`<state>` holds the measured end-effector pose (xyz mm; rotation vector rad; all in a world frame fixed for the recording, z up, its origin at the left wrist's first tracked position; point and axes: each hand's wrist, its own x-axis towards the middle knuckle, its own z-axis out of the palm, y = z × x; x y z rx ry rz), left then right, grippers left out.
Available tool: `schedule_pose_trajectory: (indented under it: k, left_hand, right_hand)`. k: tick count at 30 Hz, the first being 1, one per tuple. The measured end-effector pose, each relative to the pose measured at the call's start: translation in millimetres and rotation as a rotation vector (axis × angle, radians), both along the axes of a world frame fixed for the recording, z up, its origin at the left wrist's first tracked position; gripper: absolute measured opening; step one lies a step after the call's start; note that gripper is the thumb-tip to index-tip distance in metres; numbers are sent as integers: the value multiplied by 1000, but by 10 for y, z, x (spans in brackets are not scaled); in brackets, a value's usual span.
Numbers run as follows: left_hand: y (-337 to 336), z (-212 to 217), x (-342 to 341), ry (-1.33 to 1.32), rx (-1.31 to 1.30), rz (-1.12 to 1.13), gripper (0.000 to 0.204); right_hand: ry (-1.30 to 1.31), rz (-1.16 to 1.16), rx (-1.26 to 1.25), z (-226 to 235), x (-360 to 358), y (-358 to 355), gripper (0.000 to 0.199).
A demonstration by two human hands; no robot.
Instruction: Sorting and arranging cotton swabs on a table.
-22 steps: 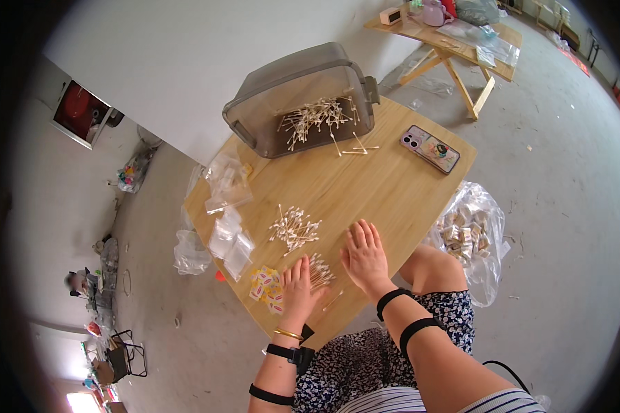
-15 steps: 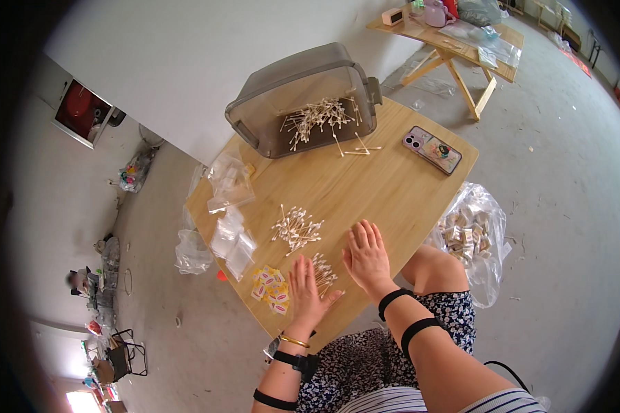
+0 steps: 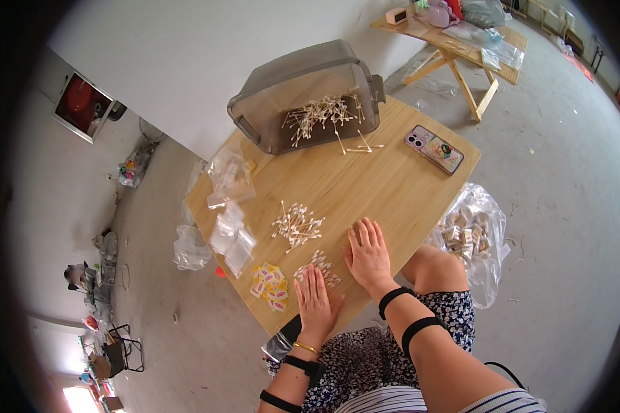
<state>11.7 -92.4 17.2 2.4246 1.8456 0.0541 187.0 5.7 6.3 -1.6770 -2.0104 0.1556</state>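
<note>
My left hand (image 3: pixel 316 306) lies flat with fingers extended at the table's near edge, over the lower part of a small bunch of cotton swabs (image 3: pixel 319 261). The swab tips show beyond and beside its fingers; their sticks are mostly hidden. Palm down on the bare wood to the right, my right hand (image 3: pixel 369 256) holds nothing, its fingers stretched out. A looser heap of cotton swabs (image 3: pixel 297 226) lies just beyond the bunch. Left of my left hand are several small yellow-and-white printed cards (image 3: pixel 269 286).
A grey translucent bin (image 3: pixel 255 134) lies on its side at the table's far end, cotton swabs spilling inside. Clear plastic bags (image 3: pixel 231 234) line the left edge. A phone (image 3: pixel 434 149) lies far right. A bag of small packets (image 3: pixel 470 234) sits on the floor to the right.
My left hand has come down and slightly right, from beside the near bunch of swabs onto its lower part. My right hand has stayed in place.
</note>
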Motion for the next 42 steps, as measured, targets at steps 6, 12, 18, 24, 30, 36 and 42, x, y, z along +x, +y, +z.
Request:
schedule_pose_trajectory:
  k: [6, 12, 18, 24, 30, 36, 42]
  left_hand:
    - [198, -5, -16, 3, -6, 79, 101]
    - [200, -5, 13, -9, -13, 96, 100]
    - [57, 44, 77, -58, -18, 40, 102]
    - [-34, 27, 124, -62, -67, -6, 101]
    - [-170, 53, 159, -76, -60, -29, 100]
    - [-239, 25, 115, -72, -45, -28, 100]
    - [-113, 36, -86, -25, 45, 7, 121]
  right_hand:
    - [3, 6, -5, 33, -22, -20, 50]
    - [6, 4, 11, 8, 3, -9, 49]
    - [14, 1, 34, 23, 16, -2, 48]
    - [10, 2, 33, 11, 0, -14, 47]
    - [1, 11, 33, 15, -1, -6, 49]
    - [7, 18, 44, 31, -32, -1, 48]
    - [-1, 29, 24, 55, -21, 2, 47]
